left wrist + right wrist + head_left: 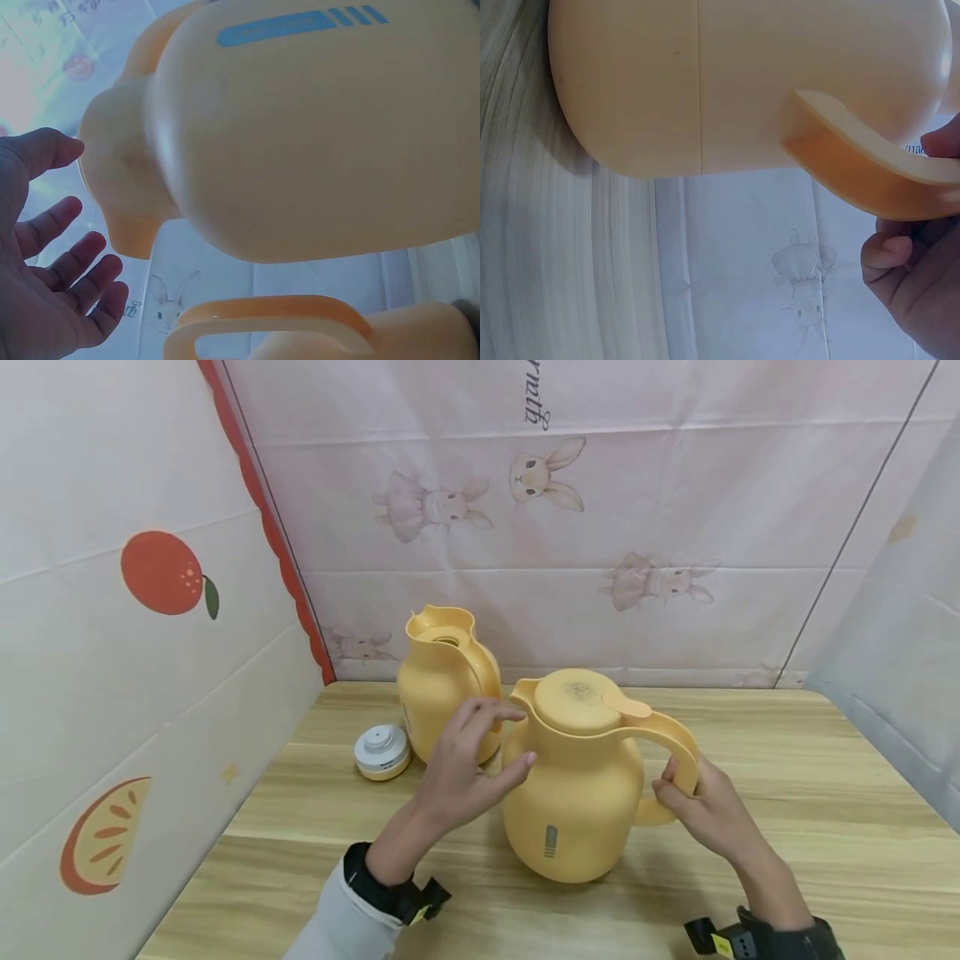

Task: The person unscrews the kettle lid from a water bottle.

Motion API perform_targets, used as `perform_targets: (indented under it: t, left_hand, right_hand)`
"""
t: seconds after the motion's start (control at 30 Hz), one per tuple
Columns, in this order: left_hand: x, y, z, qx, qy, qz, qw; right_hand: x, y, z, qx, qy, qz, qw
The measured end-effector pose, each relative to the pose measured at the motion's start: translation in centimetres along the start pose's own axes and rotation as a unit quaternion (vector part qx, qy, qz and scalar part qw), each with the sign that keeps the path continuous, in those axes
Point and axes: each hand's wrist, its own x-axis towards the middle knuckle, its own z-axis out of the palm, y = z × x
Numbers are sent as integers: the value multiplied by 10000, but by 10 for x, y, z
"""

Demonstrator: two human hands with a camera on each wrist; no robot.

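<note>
A yellow thermos jug (pixel 573 793) with its round lid (pixel 576 700) on is upright in front of me. My right hand (pixel 712 806) grips its handle (pixel 678 739), seen from below in the right wrist view. Whether the jug's base touches the table, I cannot tell. Near the spout side is my left hand (pixel 468 768), thumb and fingers spread and holding nothing. In the left wrist view its thumb appears beside the jug's neck (pixel 124 150); contact is unclear.
Behind the left hand stands a second yellow thermos jug (pixel 427 693), its mouth uncovered. A white and yellow stopper (pixel 382 753) lies on the wooden table (pixel 300 868) to its left. Printed cloth walls (pixel 637 510) border the table at the back and sides.
</note>
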Motion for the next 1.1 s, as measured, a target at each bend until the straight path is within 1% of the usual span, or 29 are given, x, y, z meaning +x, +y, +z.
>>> perform_targets:
  t: [0.13, 0.33, 0.47, 0.6, 0.8, 0.97, 1.1]
  left_hand:
    - [8, 3, 0, 65, -44, 23, 10000]
    - [22, 8, 2, 215, -63, 177, 9996]
    - [33, 10, 3, 218, -162, 194, 9994]
    - [42, 10, 5, 268, -395, 97, 9988]
    - [52, 10, 11, 357, -822, -219, 9957]
    - [58, 11, 16, 327, -989, -338, 9940]
    - [64, 13, 19, 417, -1262, -507, 9898]
  right_hand:
    - [0, 0, 1, 8, 37, -4, 10000]
    - [0, 0, 1, -1, 74, -51, 10000]
    - [0, 0, 0, -7, 69, -11, 10000]
    - [0, 1, 0, -43, 98, 17, 9999]
    - [0, 1, 1, -33, 111, 0, 9999]
    - [0, 1, 1, -13, 116, -27, 9999]
    - [0, 1, 0, 2, 127, -27, 9999]
